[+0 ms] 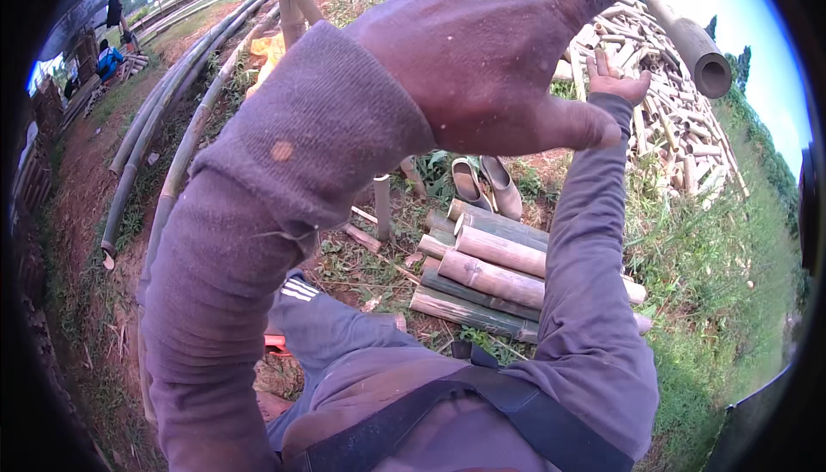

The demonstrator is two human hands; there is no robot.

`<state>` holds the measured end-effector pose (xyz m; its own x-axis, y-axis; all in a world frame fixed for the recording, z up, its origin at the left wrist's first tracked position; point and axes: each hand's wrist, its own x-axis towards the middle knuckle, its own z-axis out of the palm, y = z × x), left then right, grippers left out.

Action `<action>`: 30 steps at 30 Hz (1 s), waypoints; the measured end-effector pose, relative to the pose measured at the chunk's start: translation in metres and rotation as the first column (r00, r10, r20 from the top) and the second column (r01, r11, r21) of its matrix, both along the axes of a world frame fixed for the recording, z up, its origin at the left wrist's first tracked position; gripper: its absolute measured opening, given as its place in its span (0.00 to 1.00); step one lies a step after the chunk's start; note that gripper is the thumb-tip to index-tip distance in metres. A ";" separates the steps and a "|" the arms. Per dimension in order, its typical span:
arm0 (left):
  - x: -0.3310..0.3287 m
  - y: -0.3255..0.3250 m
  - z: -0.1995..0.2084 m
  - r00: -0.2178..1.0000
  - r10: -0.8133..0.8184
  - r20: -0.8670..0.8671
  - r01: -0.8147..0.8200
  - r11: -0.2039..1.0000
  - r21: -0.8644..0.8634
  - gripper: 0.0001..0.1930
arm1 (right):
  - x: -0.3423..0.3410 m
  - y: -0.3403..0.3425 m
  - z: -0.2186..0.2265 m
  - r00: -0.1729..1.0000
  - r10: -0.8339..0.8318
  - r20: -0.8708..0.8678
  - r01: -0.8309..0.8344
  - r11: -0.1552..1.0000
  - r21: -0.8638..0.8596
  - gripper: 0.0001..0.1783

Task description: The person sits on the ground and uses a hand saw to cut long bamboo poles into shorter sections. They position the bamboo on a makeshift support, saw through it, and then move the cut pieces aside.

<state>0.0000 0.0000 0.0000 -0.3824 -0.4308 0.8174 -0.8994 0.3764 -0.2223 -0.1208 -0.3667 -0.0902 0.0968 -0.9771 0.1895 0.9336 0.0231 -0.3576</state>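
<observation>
My left hand is raised close in front of me, back of the hand showing. Its thumb and a forefinger are spread apart, and the upper edge cuts off its other fingers. Farther out, my right hand is open with the palm up and fingers apart. A thick bamboo pole, its hollow cut end toward me, slants in the air at the upper right. The left forefinger tip overlaps the pole's far part in the picture; I cannot tell whether they touch. Neither hand shows anything held.
Cut bamboo lengths lie stacked on the ground before me, with a pair of shoes just beyond. A big heap of short bamboo pieces rises at the right. Long poles run along the left. An upright stake stands nearby.
</observation>
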 end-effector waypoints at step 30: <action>0.194 0.461 -0.362 0.049 0.998 0.029 -0.402 -0.007 0.916 0.28 | 0.093 0.406 -0.388 0.582 -0.236 -0.778 -0.797 0.021 -0.603 0.21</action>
